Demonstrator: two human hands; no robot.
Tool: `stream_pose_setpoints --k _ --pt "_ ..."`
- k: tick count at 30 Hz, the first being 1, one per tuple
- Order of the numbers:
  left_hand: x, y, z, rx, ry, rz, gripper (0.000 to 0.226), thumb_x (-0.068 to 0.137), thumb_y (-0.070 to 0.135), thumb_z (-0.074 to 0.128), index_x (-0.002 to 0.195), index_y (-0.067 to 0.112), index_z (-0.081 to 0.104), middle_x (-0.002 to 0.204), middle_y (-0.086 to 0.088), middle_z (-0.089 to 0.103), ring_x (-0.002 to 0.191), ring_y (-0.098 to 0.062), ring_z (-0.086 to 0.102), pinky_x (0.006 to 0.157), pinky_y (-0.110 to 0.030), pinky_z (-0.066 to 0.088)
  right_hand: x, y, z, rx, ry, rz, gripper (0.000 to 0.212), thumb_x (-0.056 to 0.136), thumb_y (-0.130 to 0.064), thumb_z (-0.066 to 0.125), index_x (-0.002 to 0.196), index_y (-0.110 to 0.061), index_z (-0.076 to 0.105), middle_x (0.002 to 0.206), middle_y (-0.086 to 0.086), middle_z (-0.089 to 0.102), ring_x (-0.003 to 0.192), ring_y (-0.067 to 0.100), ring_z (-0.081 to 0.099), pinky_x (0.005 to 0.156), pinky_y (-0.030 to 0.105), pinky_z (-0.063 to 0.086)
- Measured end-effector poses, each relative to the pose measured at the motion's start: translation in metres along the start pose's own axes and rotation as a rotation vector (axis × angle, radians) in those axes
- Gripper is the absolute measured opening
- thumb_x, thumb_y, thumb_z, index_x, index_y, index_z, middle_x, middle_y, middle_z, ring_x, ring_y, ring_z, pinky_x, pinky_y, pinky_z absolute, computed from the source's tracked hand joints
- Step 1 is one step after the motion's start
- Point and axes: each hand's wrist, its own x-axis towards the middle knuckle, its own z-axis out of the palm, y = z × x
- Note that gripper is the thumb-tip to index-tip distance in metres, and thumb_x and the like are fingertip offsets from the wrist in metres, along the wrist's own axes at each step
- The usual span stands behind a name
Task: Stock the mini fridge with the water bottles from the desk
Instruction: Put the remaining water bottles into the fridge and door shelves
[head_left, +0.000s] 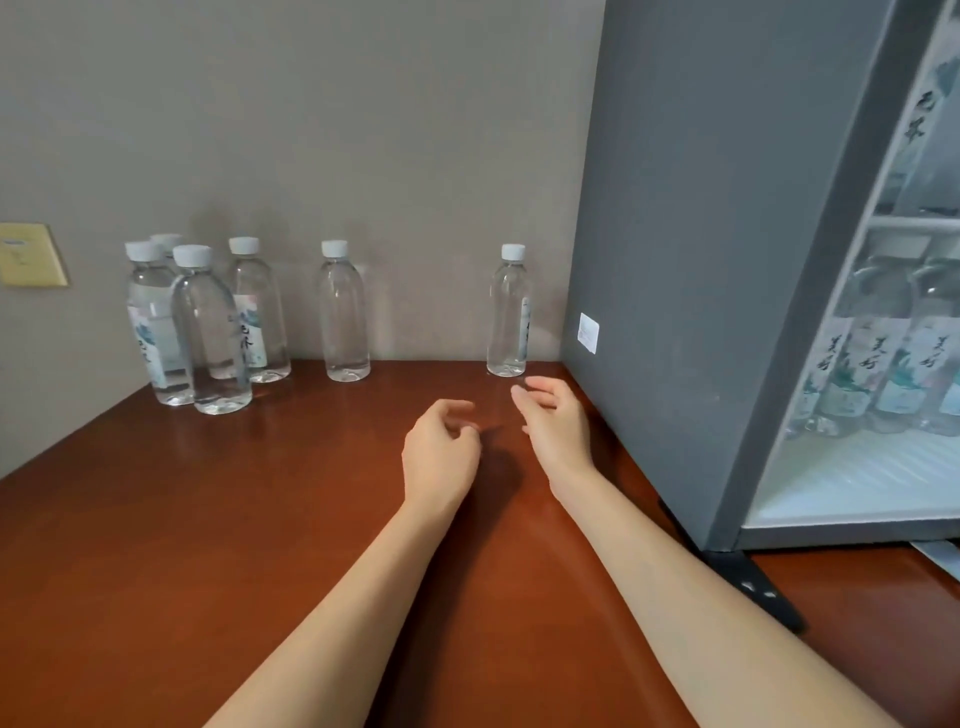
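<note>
My left hand (441, 441) and right hand (553, 421) hover relaxed, empty; the clear white-capped bottle (508, 317) stands just beyond, on the glossy surface (208, 519).

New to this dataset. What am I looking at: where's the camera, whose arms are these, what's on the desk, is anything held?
There is no robot here: a person does the job with bare hands. The single picture comes from a wide-angle camera worn on the person's head, looking forward and down, so both forearms reach in from the bottom edge. The left hand and right hand are over the brown desk, fingers loosely curled, holding nothing. Six water bottles stand upright along the wall: a cluster of four at the left, a middle bottle, and a rightmost bottle just beyond the right hand, untouched. On the right is the grey mini fridge, its inside open to view, with labelled bottles on its lower shelf.
</note>
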Motion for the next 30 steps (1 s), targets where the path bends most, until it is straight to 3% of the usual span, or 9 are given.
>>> stream_pose_setpoints --k 5,11,15,17,21,25,28,30 --pt "0.029 -0.004 0.016 -0.009 -0.016 -0.003 0.029 0.084 0.005 0.047 0.1 0.024 0.063 0.082 0.006 0.067 0.068 -0.014 0.069 0.081 -0.041 0.057 0.04 0.003 0.018 0.009 0.07 0.024 0.033 0.089 -0.029 0.065 0.12 -0.021 0.057 0.117 -0.003 0.062 0.1 0.011 0.059 0.092 0.03 0.047" --pt "0.051 -0.008 0.029 -0.031 -0.011 -0.026 0.03 0.082 0.006 0.048 0.103 0.021 0.064 0.077 0.007 0.068 0.06 -0.01 0.069 0.079 -0.04 0.058 0.084 0.015 0.038 -0.111 0.049 0.01 0.047 0.093 -0.027 0.058 0.137 -0.016 0.048 0.134 0.004 0.056 0.122 0.023 0.054 0.104 0.04 0.042" --pt "0.054 -0.009 0.031 -0.033 -0.017 -0.044 0.031 0.081 0.007 0.047 0.103 0.021 0.065 0.077 0.007 0.068 0.059 -0.009 0.068 0.078 -0.04 0.058 0.1 0.016 0.048 -0.17 -0.027 0.024 0.077 0.089 -0.034 0.063 0.153 -0.021 0.021 0.147 0.005 0.044 0.131 0.025 0.047 0.108 0.044 0.038" --pt "0.052 -0.008 0.031 -0.035 -0.023 -0.038 0.032 0.081 0.007 0.047 0.102 0.022 0.065 0.076 0.007 0.068 0.061 -0.01 0.068 0.078 -0.041 0.058 0.104 0.016 0.051 -0.126 -0.051 0.021 0.087 0.087 -0.035 0.067 0.154 -0.023 0.013 0.148 0.006 0.042 0.133 0.025 0.045 0.11 0.045 0.036" --pt "0.054 -0.008 0.031 -0.034 -0.032 -0.05 0.028 0.083 0.008 0.05 0.102 0.023 0.064 0.073 0.009 0.068 0.062 -0.009 0.068 0.079 -0.041 0.058 0.107 0.018 0.047 -0.141 0.03 0.005 0.086 0.084 -0.04 0.071 0.151 -0.02 0.021 0.146 0.009 0.033 0.136 0.025 0.029 0.111 0.035 0.028" --pt "0.054 -0.009 0.031 -0.033 -0.039 -0.054 0.028 0.082 0.011 0.051 0.101 0.025 0.065 0.07 0.008 0.068 0.073 -0.016 0.069 0.079 -0.042 0.057 0.107 0.019 0.047 -0.205 -0.065 0.028 0.102 0.082 -0.044 0.073 0.155 -0.021 0.006 0.159 0.007 0.015 0.146 0.024 0.013 0.119 0.038 0.018" --pt "0.054 -0.009 0.032 -0.027 -0.04 -0.051 0.028 0.08 0.012 0.051 0.1 0.026 0.065 0.069 0.009 0.068 0.074 -0.017 0.069 0.079 -0.043 0.057 0.109 0.021 0.048 -0.153 -0.027 0.023 0.104 0.076 -0.045 0.077 0.155 -0.021 0.013 0.149 0.008 0.034 0.14 0.025 0.025 0.116 0.04 0.025" --pt "0.054 -0.009 0.032 -0.024 -0.04 -0.049 0.027 0.081 0.011 0.051 0.097 0.027 0.064 0.067 0.009 0.068 0.072 -0.016 0.069 0.078 -0.043 0.057 0.109 0.02 0.047 -0.148 0.027 0.001 0.099 0.076 -0.044 0.078 0.152 -0.021 0.019 0.145 0.009 0.036 0.136 0.026 0.026 0.114 0.038 0.026"
